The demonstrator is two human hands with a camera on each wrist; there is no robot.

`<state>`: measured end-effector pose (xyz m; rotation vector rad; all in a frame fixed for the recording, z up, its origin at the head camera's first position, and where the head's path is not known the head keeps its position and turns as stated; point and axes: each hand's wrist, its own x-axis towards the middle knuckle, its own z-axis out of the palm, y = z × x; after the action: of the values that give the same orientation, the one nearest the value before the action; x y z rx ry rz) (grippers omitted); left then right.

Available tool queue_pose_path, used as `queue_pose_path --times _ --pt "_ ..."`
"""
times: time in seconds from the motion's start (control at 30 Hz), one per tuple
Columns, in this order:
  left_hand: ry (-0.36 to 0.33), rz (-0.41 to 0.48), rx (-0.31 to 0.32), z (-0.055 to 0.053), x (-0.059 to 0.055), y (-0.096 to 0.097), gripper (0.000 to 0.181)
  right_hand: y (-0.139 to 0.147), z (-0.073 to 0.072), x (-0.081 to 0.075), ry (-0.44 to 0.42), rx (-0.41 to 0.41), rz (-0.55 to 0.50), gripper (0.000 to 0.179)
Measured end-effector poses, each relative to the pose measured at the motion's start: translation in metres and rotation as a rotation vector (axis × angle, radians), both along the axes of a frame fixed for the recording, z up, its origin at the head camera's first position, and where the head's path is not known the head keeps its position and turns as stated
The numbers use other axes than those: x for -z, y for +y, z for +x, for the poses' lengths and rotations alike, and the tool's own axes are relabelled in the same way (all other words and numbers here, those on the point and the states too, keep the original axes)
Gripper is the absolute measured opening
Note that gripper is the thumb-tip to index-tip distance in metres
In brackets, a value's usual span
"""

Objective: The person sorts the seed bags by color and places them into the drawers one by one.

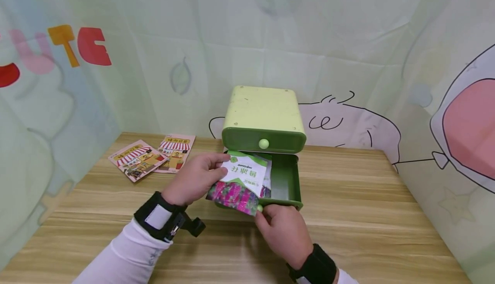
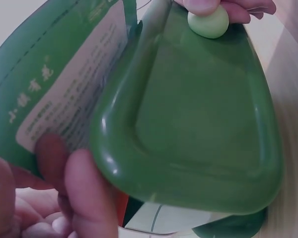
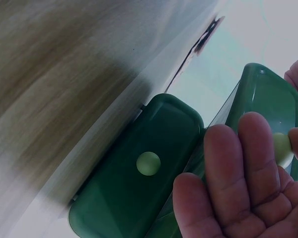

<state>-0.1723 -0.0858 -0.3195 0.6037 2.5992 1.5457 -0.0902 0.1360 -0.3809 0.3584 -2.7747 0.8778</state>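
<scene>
A small green drawer cabinet (image 1: pixel 264 108) with a pale yellow-green top stands at the back of the table. Its lower drawer (image 1: pixel 285 178) is pulled out. My right hand (image 1: pixel 286 234) pinches the round knob (image 2: pixel 208 24) of that drawer between thumb and finger. In my left hand (image 1: pixel 195 178) a seed packet (image 1: pixel 243 174) with pink flowers is gripped by its left edge, tilted over the drawer's left part and front. Another similar packet (image 1: pixel 267 181) shows beneath it inside the drawer, partly hidden. The left wrist view shows the held packet's green printed back (image 2: pixel 35 94).
Two pink packets (image 1: pixel 139 159) with striped-awning pictures overlap on the table at the back left. The upper drawer (image 3: pixel 139 173) is closed, with its own pale knob (image 3: pixel 148 163). A printed cloth (image 1: pixel 239 30) hangs behind and at both sides of the wooden table (image 1: pixel 367 215).
</scene>
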Motion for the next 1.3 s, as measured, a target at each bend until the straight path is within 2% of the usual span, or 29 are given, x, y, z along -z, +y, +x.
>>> queue_pose_path --times 0.67,0.97,1.3 --pt "-0.057 0.012 0.027 -0.0047 0.0063 0.0044 0.036 0.0 0.0004 -0.0013 -0.011 -0.001 -0.011 0.042" --pt "-0.062 -0.051 0.011 -0.0035 0.0056 0.0066 0.036 0.0 0.0003 -0.0019 -0.014 -0.002 -0.006 0.04" --pt "-0.087 -0.051 0.038 -0.0054 0.0058 0.0077 0.037 0.0002 -0.0003 -0.0009 0.01 -0.009 0.004 0.04"
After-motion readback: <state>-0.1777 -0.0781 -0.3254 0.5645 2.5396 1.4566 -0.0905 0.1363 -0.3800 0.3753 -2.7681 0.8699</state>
